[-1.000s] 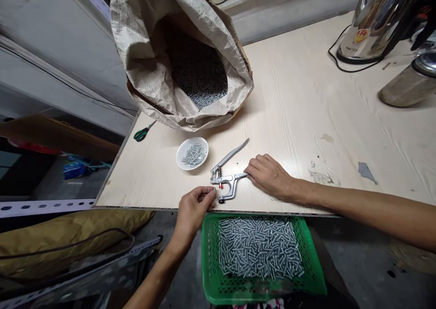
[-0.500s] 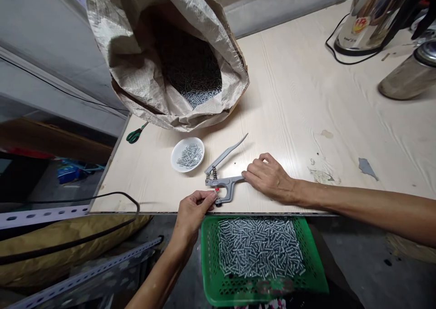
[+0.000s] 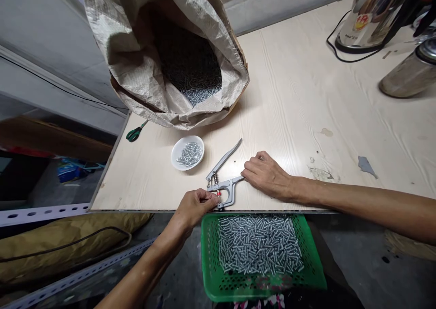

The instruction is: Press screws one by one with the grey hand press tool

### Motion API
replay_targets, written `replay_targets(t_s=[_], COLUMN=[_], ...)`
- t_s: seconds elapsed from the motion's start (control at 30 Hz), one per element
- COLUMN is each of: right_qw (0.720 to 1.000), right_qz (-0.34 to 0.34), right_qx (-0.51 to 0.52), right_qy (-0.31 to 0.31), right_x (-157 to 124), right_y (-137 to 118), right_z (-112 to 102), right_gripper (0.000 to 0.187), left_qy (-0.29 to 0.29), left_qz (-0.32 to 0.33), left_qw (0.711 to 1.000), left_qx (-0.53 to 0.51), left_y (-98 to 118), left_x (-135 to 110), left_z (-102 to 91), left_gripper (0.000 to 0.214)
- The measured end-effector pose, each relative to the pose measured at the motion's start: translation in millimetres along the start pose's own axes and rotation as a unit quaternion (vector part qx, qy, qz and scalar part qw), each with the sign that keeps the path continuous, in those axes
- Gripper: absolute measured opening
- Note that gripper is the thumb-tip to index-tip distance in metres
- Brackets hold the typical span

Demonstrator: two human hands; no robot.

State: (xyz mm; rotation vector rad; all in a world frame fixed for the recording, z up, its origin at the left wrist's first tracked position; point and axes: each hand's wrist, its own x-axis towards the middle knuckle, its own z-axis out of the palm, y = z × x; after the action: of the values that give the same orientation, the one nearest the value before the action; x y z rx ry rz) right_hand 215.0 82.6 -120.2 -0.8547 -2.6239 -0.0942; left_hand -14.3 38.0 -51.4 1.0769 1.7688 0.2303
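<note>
Pale wood-grain table [image 3: 306, 100] bears a sack [image 3: 143, 64], white bowl [image 3: 173, 157], pliers [image 3: 226, 157], kettle [image 3: 371, 18].

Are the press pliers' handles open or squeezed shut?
Open: the pliers' upper handle splays up and away from the lower one, which the right hand holds.

no legible text; the red logo [image 3: 361, 22] on the steel kettle [image 3: 378, 9] is blurred.

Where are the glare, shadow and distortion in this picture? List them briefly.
Head view: wide-angle distortion stretches and tilts the corners. Bright glare sits on the steel kettle. The inside of the sack falls into deep shadow. Soft light throws only a faint shadow beside the pliers. The left hand and right hand are sharp.
</note>
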Motion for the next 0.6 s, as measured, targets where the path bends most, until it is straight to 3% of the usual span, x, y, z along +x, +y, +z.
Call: replay_targets(t_s=[0.2, 0.33, 0.5, 0.6], right_qw=[0.985, 0.986, 0.985, 0.987], right_qz=[0.045, 0.096, 0.074, 0.062], right_qx=[0.134, 0.100, 0.082, 0.089], right_qy=[-0.095, -0.095, -0.136, -0.121], right_x=[12, 32, 47, 44], right_y=[16, 38, 55, 54], right_z=[-22, -27, -17, -14], right_gripper=[0.018, 0.019, 0.020, 0.027], left_qy=[-0.044, -0.049, -0.021, 0.006], left_qz=[-0.004, -0.018, -0.028, -0.019], left_qw=[0.998, 0.997, 0.998, 0.999], left_qx=[0.047, 0.064, 0.055, 0.037], left_y=[5, 11, 10, 6], left_x=[2, 2, -1, -3], left_z=[0.3, 2.2, 6.3, 8.4], left_gripper=[0.045, 0.044, 0.044, 0.042])
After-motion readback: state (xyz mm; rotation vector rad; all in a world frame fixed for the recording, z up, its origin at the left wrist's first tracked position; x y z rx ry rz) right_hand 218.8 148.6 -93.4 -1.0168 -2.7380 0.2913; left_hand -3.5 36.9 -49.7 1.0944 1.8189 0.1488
